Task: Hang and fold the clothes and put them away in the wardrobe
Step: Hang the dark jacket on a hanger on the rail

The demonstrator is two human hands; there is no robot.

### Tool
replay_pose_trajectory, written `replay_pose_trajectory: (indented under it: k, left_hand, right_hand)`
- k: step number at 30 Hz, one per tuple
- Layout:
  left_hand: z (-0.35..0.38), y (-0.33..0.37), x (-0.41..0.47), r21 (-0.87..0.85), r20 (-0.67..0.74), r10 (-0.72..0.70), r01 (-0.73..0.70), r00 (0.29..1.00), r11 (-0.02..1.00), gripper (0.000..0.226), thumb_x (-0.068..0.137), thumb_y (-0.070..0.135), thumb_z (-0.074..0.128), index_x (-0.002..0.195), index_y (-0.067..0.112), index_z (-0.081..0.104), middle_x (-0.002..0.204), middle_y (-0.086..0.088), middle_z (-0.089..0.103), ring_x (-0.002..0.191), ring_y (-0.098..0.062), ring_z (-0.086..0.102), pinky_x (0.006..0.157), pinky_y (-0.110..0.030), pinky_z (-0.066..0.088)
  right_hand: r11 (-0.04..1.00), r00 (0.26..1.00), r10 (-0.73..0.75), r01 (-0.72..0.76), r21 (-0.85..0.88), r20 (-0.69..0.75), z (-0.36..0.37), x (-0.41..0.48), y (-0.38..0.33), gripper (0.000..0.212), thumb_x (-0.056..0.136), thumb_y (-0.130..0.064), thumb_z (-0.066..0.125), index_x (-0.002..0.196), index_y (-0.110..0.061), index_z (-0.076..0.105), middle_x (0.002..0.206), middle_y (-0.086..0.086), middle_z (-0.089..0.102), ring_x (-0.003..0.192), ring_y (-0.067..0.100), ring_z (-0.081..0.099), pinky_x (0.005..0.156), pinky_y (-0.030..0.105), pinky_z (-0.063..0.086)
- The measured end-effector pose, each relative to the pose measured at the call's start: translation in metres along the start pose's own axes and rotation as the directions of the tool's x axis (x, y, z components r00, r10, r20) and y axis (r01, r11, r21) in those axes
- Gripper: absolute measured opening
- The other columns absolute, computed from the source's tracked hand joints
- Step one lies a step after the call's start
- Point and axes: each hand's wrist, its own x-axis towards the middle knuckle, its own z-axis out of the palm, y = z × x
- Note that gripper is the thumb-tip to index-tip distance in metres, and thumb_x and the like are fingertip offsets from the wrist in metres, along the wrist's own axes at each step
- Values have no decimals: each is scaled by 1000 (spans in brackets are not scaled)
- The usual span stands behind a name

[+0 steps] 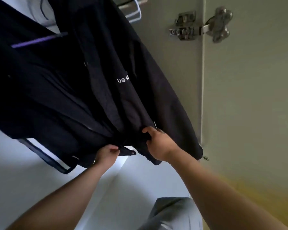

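Between the fingers: hem of hung dark jacket (123,100). Left hand (106,154) pinches flap beside snap stud (132,153); right hand (159,142) grips adjoining cloth, probably to fasten the fronts.

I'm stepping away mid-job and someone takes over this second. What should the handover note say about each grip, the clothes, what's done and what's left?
Left grip pinches the front edge of the dark jacket by a snap.
Right grip holds the bunched hem.
The jacket hangs in the wardrobe beside another dark garment, near the door hinge.
Done: jacket looks hung.
Left: likely straighten or close it, then let go; other clothes are out of view.
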Motion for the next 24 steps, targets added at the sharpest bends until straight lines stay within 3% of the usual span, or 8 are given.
replay_pose_trajectory:
  k: [2,5,8,10,13,18,21,24]
  left_hand:
    - [28,-17,11,-69,-19,-8,6,1000,998,3,90,15,73,90,15,70,73,-6,70,72,-22,62,71,-33,49]
    - [63,-36,31,-57,-62,78,-82,995,995,20,86,34,78,78,17,71,65,4,69,65,-14,63,67,-30,47]
    - [86,-48,44,-97,-100,99,-109,990,989,49,83,55,73,80,6,70,72,-8,71,67,-20,65,65,-33,49]
    - [97,-52,52,-118,-171,135,-157,976,981,47,83,58,70,81,11,72,75,-6,72,72,-23,68,70,-40,56]
    - [108,-55,59,-252,-241,177,-237,954,938,13,84,40,77,90,30,72,85,15,75,88,-14,71,83,-43,58]
    - [112,-52,65,-561,-120,294,-309,948,768,58,85,-10,67,134,20,56,127,8,68,118,-5,63,96,-28,53]
    - [108,-51,68,-501,-57,351,-330,935,800,46,86,-7,69,123,19,64,114,1,75,109,-11,69,89,-27,55]
    - [111,-52,60,-392,-25,369,-348,929,851,12,85,11,76,92,20,73,84,0,77,75,-13,71,66,-24,52]
  right_hand:
    - [997,998,-55,57,-43,37,17,6,24,56,99,-19,47,150,-39,35,141,6,43,108,30,60,92,35,52]
    - [988,990,-137,138,-72,12,38,22,56,59,100,-23,50,154,-36,30,143,9,44,107,28,61,95,35,50]
    - [979,978,-201,200,-40,-44,61,35,78,63,97,-30,58,153,-32,29,142,8,44,111,30,59,96,37,50]
    - [971,968,-240,239,-22,-75,79,42,90,60,95,-32,62,147,-29,32,138,6,45,108,30,59,94,38,51]
    - [959,953,-281,283,-2,-117,102,48,103,46,92,-36,64,129,-26,39,124,3,47,96,26,58,84,37,51]
    - [960,942,-279,275,-47,-187,115,49,108,32,90,-43,65,103,-26,41,109,-1,48,86,21,51,74,31,45]
    - [953,927,-303,290,-91,-222,113,53,104,29,89,-45,64,88,-26,41,97,-3,49,78,19,48,67,31,43]
    - [972,918,-236,221,-85,-318,114,62,105,34,88,-42,60,72,-24,37,73,-5,54,61,19,51,54,31,40]
